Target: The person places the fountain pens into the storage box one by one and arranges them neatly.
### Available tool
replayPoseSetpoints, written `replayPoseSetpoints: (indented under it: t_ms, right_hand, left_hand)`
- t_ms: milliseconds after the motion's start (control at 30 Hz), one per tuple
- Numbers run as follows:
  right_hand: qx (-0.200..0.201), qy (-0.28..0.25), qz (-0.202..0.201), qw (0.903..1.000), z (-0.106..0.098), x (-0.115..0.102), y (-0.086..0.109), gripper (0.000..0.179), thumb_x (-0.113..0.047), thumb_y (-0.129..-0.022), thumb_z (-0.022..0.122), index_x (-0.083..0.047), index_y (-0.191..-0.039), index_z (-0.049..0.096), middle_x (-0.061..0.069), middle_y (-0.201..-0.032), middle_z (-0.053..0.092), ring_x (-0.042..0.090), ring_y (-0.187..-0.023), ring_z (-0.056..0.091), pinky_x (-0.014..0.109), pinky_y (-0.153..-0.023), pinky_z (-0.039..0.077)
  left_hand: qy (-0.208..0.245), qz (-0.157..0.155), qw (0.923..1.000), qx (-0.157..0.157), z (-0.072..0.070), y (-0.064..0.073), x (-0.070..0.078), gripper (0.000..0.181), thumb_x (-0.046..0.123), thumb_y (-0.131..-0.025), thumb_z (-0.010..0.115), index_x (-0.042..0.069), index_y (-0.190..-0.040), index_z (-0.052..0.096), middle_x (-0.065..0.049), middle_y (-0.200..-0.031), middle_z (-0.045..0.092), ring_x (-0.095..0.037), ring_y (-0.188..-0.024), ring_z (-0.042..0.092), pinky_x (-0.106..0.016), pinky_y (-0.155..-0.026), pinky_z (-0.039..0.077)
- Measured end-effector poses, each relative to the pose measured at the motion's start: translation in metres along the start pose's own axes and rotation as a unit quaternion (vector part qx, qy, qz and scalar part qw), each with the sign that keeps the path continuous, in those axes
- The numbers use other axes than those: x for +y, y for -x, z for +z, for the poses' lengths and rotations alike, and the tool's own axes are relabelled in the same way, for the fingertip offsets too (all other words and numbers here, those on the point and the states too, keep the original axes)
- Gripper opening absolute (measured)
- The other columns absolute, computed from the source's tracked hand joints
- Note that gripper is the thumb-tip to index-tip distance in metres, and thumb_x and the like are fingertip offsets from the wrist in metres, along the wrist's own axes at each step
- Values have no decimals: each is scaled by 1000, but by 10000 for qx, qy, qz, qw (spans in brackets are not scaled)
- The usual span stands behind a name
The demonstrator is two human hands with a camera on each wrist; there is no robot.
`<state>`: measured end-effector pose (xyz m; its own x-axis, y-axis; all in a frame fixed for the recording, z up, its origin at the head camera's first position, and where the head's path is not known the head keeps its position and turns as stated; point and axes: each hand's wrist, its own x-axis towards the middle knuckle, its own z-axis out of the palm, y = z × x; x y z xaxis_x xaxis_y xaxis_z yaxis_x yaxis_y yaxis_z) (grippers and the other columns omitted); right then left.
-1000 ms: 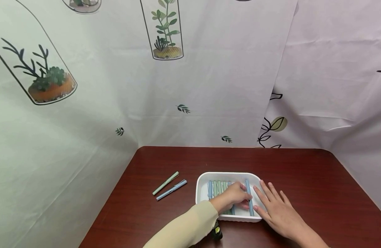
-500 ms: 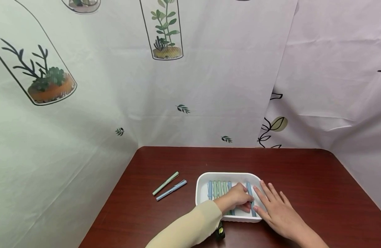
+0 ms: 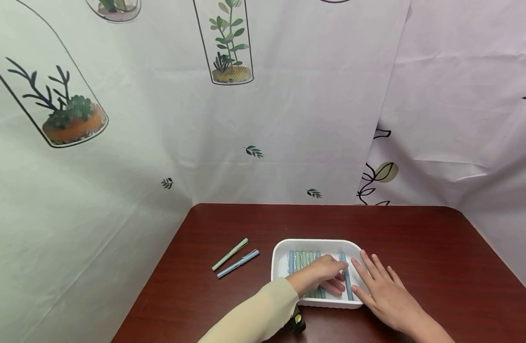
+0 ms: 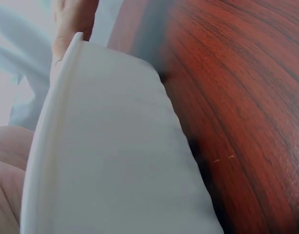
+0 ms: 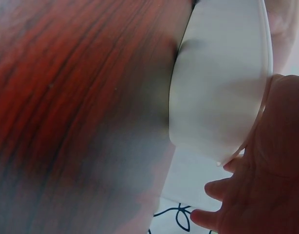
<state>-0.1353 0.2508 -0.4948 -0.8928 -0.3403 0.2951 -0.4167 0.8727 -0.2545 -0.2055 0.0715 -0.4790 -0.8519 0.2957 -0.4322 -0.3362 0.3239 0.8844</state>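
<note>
A white tray (image 3: 276, 259) stands on the table with several green and blue pens in it. At the row's left end lies a blue pen (image 3: 291, 262), beside green pens (image 3: 304, 258); another blue pen (image 3: 318, 255) ends the row. My left hand (image 3: 324, 269) reaches over the tray and partly hides that row. Its fingertip touches a separate blue pen (image 3: 348, 286) near the right side, without gripping it. My right hand (image 3: 384, 295) is spread against the tray's right rim. The left wrist view shows the tray's front wall (image 4: 120, 131); the right wrist view shows its right side.
Left of the tray, a green pen (image 3: 230, 255) and a blue pen (image 3: 238, 264) lie on the dark red table (image 3: 194, 305). A patterned white cloth (image 3: 288, 143) hangs behind the table.
The separate blue pen has shifted slightly right inside the tray. My left fingers first held it, then loosened, and that hand has drawn back a little leftward. The right hand stays at the rim.
</note>
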Motion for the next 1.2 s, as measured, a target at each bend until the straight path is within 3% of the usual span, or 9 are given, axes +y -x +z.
replayPoseSetpoints:
  t_ms: [167,367,700,933,1200]
  right_hand:
    - [100,-9,-35,9999,0,0,0,63,-47,-98,61,-16,-151,49,16,-162,35,45,-143,36,69,-104,32]
    - [235,41,-94,9997,2,1,-1,62,-46,-97,63,-16,-150,51,16,-161,36,44,-142,38,68,-103,33]
    - [40,49,45,10000,2,0,-1,63,-48,-98,62,-18,-151,49,14,-163,33,45,-142,37,68,-105,32]
    - [-53,-7,115,9999,1,-1,-1,63,-49,-98,61,-18,-151,49,15,-163,33,45,-143,36,67,-106,31]
    - [-43,-9,112,9999,2,-1,-1,63,-48,-98,61,-17,-152,48,16,-162,34,45,-143,36,68,-104,32]
  left_hand:
    - [392,-1,9992,-116,-9,1,0,45,35,-101,53,-8,-112,60,-16,-87,70,-38,-80,74,-46,-67,62]
    - [1067,137,9928,-522,-25,4,-1,53,40,-101,46,-8,-118,59,-21,-99,73,-42,-92,74,-53,-76,60]
    - [1147,546,9859,-1093,-57,26,4,64,45,-102,38,-7,-135,55,-23,-126,67,-35,-105,72,-51,-91,56]
    - [934,899,9889,-729,-88,50,10,49,33,-102,42,-1,-132,61,-15,-121,71,-30,-102,73,-45,-89,58]
    - [477,1305,9902,-115,-130,66,11,43,27,-101,52,-1,-131,62,-19,-123,70,-31,-103,73,-42,-88,58]
